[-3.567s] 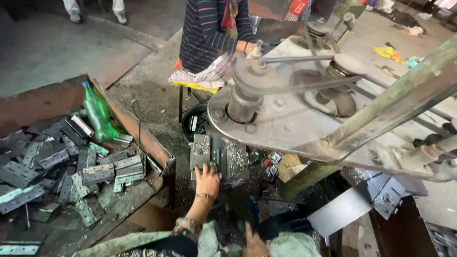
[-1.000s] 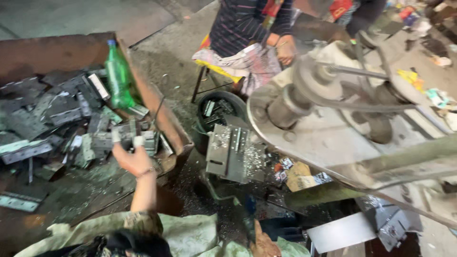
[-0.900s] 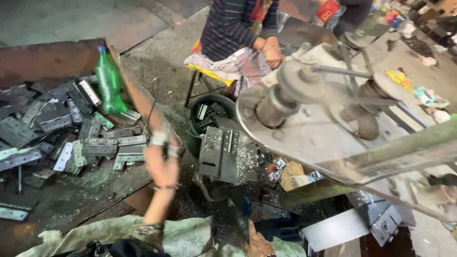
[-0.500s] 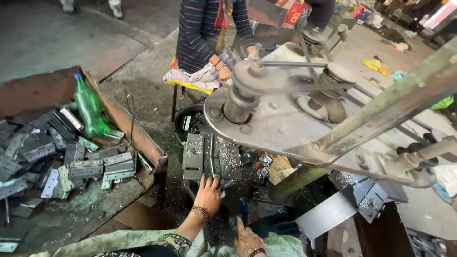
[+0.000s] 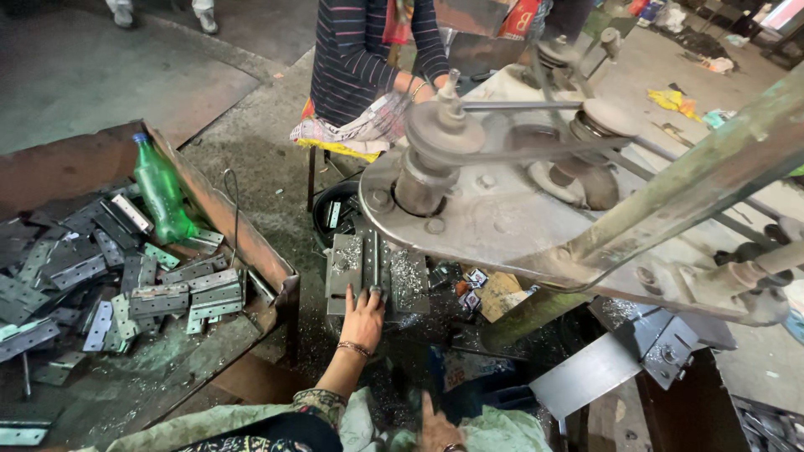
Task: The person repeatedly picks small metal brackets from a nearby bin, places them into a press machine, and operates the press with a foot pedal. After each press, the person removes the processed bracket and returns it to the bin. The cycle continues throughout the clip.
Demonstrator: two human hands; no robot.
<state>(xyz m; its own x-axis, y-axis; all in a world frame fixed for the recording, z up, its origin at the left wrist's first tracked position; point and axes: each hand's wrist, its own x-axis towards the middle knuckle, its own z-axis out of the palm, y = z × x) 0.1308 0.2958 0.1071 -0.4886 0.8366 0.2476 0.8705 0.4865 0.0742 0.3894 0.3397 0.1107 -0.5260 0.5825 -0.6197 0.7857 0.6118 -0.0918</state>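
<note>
At twelve o'clock of your left hand (image 5: 362, 308), fingers press a grey metal hinge plate (image 5: 369, 266) steady on the grey steel press bed (image 5: 343, 276), while your right hand (image 5: 435, 423) rests low, grip unclear.

1 green bottle (image 5: 159, 191) in 1 rusty tray (image 5: 251, 243). Hinge plates (image 5: 159, 297) in tray: too many to count, approx dozens. 1 press (image 5: 536, 209), 2 pulleys on top. 2 own hands: left hand (image 5: 363, 308), right hand (image 5: 435, 427). 1 co-worker (image 5: 368, 59) seated.

The right hand (image 5: 437, 428) is cut off by the bottom edge, its grip unreadable.
</note>
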